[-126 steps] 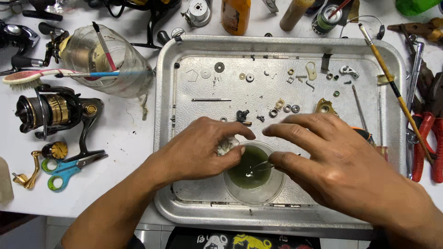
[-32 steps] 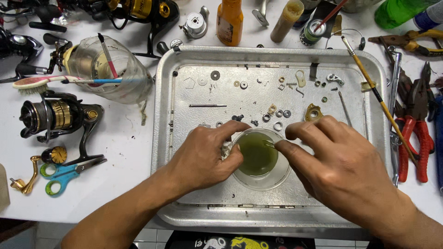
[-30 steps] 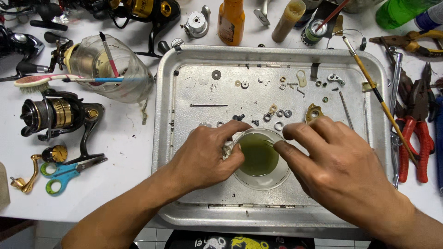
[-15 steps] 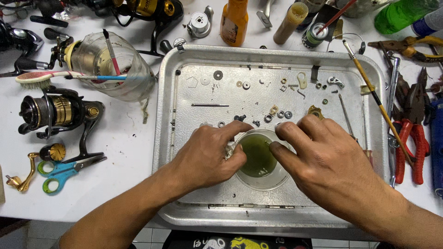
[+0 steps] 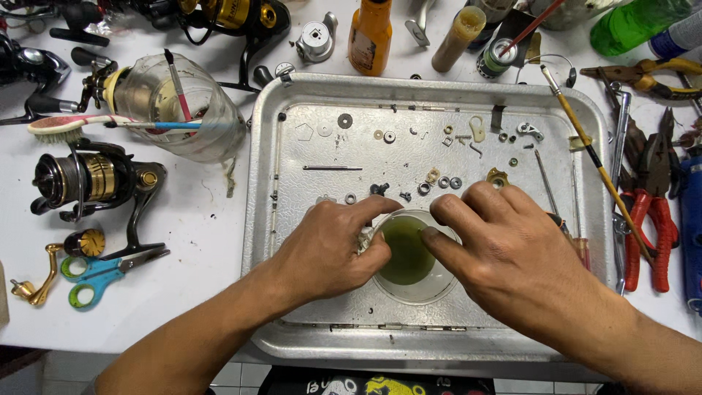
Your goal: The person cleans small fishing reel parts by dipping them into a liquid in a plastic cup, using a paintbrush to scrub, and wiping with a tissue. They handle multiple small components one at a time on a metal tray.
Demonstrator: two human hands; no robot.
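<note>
A small clear bowl [image 5: 414,281] of green liquid is seen low in the middle of the metal tray [image 5: 292,322], and both hands are gathered over it. The left hand [image 5: 322,249] is curled at the bowl's left rim, its thumb and forefinger closed around a whitish wad [image 5: 363,238] that is pressed against the glass. The right hand [image 5: 512,256] is laid over the bowl's right side, fingers bent and drawn together, the thumb tip held just above the liquid; whether anything is pinched there cannot be told. Beyond the knuckles, small washers and rings [image 5: 444,182] are spread across the tray. Off to the left, a spinning reel [image 5: 88,179] and blue-green scissors [image 5: 102,272] are lying on the white table [image 5: 197,219]; red-handled pliers [image 5: 649,238] are set well to the right.
</note>
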